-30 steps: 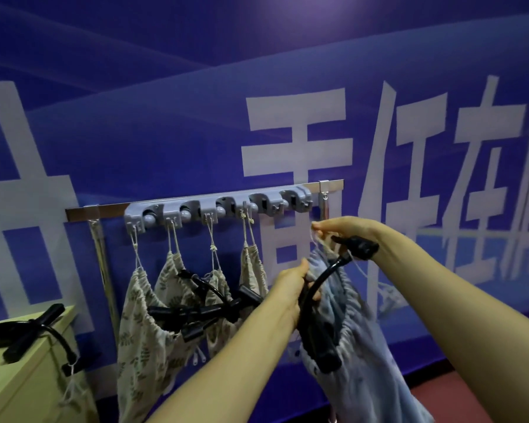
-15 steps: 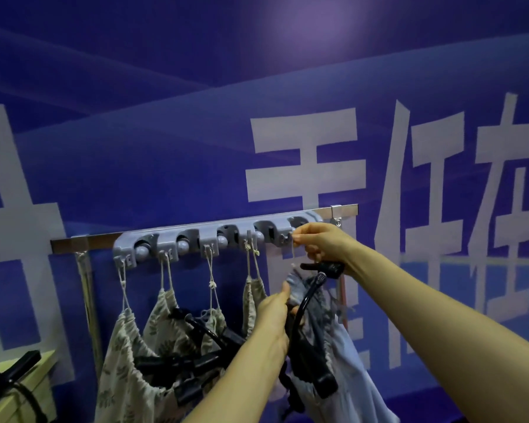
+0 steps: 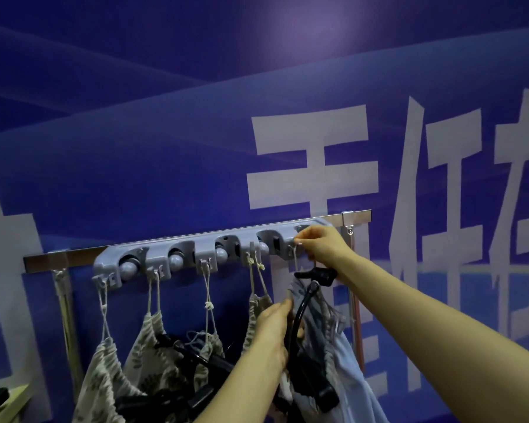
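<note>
A grey hook rack (image 3: pixel 202 254) is fixed on a metal rail (image 3: pixel 58 260) against the blue wall. My right hand (image 3: pixel 321 247) pinches the white drawstring (image 3: pixel 296 257) of a light blue bag (image 3: pixel 342 355) at the rack's rightmost hook. My left hand (image 3: pixel 275 328) grips the bag's upper edge from the left, beside a black curved tool (image 3: pixel 301 325) that sticks out of the bag. Several leaf-patterned drawstring bags (image 3: pixel 147 355) hang from the other hooks, with black tools (image 3: pixel 196 358) poking out of them.
The rail stands on thin metal legs (image 3: pixel 64 312). A pale green box (image 3: pixel 9 401) with a black object on it sits at the lower left corner. The blue wall carries large white characters (image 3: pixel 312 160).
My right hand has lifted the blue bag's drawstring up to the rack's rightmost hook. My left hand rose with the bag. The view has moved closer and tilted upward.
</note>
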Demonstrator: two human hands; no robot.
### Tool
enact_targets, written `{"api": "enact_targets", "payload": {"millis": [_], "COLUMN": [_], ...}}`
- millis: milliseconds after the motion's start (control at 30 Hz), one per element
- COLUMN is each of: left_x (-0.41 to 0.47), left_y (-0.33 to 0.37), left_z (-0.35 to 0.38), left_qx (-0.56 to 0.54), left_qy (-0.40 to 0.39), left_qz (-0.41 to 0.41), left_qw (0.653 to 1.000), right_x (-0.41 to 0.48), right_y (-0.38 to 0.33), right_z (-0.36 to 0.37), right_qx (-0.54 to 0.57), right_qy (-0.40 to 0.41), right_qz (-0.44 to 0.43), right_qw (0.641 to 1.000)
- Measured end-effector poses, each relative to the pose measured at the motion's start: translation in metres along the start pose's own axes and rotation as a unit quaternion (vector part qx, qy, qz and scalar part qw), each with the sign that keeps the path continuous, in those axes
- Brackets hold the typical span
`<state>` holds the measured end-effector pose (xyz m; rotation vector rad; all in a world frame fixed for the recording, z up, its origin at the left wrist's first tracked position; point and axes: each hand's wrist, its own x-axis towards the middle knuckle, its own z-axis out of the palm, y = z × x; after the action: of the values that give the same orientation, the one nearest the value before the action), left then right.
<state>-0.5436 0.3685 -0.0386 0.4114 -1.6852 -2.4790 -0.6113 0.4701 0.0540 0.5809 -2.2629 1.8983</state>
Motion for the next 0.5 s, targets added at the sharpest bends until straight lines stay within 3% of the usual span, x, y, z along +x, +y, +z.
{"api": "enact_targets", "payload": {"millis": [133, 333, 500], "left_x": [0.001, -0.004, -0.020], "left_y": [-0.016, -0.026, -0.016], "left_z": [-0.007, -0.016, -0.029], "left_qx": [0.012, 0.085, 0.152], "left_qy": [0.014, 0.047, 0.095], "left_qz": [0.004, -0.003, 0.009], "left_qw": [1.000, 0.995, 0.984], "right_x": [-0.007, -0.023, -0.047], "right_y": [0.006, 0.008, 0.005], "right_z": [0.001, 0.006, 0.021], "right_qx": [0.072, 0.056, -0.108], "right_qy": [-0.012, -0.005, 0.028], "right_qz": [0.045, 0.044, 0.006], "right_qw": [0.996, 0.997, 0.994]}}
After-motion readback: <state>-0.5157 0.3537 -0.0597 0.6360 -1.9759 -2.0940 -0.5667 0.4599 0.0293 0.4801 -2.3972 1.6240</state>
